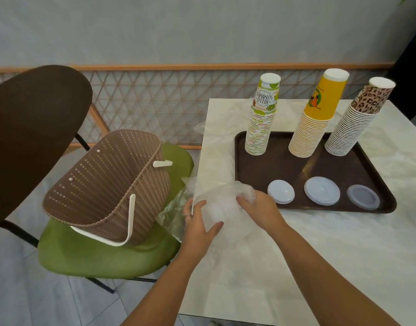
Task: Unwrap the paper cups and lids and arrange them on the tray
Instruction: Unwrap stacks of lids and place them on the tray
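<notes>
Left of centre, a tilted woven basket (108,187) sits on the green chair (103,252). At the worktop's (319,255) left edge, left hand (197,225) and right hand (258,211) curl their fingers round crumpled clear wrapping (222,205). On the brown tray (296,168) stand three cup stacks: lime-print (261,123), yellow (312,123), leopard-print (352,123); three lid stacks (321,190) lie in front. Looks nearly done; open worktop lower right.

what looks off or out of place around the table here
The brown basket lies tipped on its side on the green chair seat, its open mouth facing the table. Loose clear plastic wrap sprawls over the table's left edge, and both hands hold a crumpled bundle of it. The cup stacks on the tray stand upside down but tidy.
</notes>
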`<state>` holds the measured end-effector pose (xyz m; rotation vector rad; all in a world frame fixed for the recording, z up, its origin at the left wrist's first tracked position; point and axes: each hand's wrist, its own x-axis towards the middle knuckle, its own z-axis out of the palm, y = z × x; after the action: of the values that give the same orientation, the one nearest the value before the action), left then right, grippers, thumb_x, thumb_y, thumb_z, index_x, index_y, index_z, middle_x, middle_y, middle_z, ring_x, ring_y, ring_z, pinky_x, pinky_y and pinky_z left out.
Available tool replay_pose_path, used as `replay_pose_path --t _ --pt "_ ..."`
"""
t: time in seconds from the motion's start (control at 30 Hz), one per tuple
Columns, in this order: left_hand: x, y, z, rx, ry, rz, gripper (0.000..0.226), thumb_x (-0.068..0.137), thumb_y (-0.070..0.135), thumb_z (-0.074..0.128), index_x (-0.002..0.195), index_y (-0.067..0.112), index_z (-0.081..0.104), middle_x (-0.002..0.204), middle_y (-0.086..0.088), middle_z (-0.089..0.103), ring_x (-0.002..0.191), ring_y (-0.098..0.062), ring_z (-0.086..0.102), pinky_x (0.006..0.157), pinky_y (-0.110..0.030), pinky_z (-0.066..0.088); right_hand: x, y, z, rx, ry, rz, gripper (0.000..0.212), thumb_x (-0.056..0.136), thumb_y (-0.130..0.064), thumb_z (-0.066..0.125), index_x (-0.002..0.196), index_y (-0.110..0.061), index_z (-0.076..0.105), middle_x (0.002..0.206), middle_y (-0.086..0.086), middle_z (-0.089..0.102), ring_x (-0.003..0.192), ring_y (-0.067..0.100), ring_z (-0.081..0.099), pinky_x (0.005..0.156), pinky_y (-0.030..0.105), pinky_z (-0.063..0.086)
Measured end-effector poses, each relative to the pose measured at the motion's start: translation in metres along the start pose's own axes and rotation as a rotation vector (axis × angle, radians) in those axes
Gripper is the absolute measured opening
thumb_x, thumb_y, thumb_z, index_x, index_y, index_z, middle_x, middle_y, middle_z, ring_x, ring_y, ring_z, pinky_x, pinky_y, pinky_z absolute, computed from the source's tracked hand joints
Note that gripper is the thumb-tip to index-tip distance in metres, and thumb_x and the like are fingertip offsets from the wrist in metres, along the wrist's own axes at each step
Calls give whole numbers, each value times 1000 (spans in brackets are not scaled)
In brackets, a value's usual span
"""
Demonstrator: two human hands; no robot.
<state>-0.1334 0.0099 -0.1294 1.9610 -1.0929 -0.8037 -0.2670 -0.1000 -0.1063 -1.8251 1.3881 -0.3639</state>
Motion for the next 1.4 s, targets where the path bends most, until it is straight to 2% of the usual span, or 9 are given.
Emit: replay_pose_path --t 0.13,0.27,0.6,0.77,0.87,0.97,1.1,1.23,1.4 --pt "3 -10 0 -125 -15 -25 46 91 15 59 125 19 28 146 -9 23 132 -23 32 113 -35 29 1 6 6 164 -9 63 42 94 -38 52 128 -13 56 120 4 62 111 22 56 94 30 43" --pt "4 -22 -1 -170 -54 -62 28 97 24 47 123 26 36 140 -5 38 128 -19 41 110 -40 35 3 14 15 145 -9 23 25 95 -26 53 117 -14 50 104 1 62 96 20 57 68 21 43" --pt "4 -27 3 -119 -106 -83 50 99 35 42 144 17 32 148 0 33 137 -12 30 111 -22 23 6 34 45 -177 114 -122 19 92 -10 45 108 -15 54 112 0 54 78 18 54 65 29 40" --pt "7 -32 5 24 -102 -14 55 97 38 46 145 15 31 151 -1 26 139 -14 25 108 -19 19 2 43 51 -242 169 -186 54 82 4 58 133 -10 45 131 7 38 88 21 57 77 27 51" --pt "3 -36 6 297 13 49 65 91 50 49 143 14 33 155 -6 14 140 -23 17 112 -30 20 -3 44 46 -57 355 -253 72 71 3 70 136 -11 42 130 12 35 110 19 47 95 20 40" --pt "-1 -32 4 439 270 282 67 79 60 51 126 12 51 137 -13 40 118 -24 34 94 -35 36 -16 39 36 3 521 -484 47 77 -7 61 123 -13 54 123 6 44 112 7 41 101 9 31" --pt "7 -21 6 278 234 423 54 79 40 69 122 12 54 127 -8 46 114 -16 42 95 -26 41 -21 32 35 -84 216 -697 32 84 -17 57 116 -20 59 121 -6 50 106 8 46 95 9 33" --pt "11 -20 9 96 82 252 77 73 27 80 135 17 37 135 2 36 114 -7 39 93 -13 37 -13 37 39 3 -10 -498 61 80 -20 71 134 -24 43 138 -8 37 121 3 38 106 19 36" --pt "12 -31 12 60 -20 67 95 68 20 83 143 19 25 140 1 40 127 -17 41 104 -34 41 -8 43 42 38 -96 -278 92 75 -19 78 147 -25 21 140 -9 41 120 8 45 98 18 36"
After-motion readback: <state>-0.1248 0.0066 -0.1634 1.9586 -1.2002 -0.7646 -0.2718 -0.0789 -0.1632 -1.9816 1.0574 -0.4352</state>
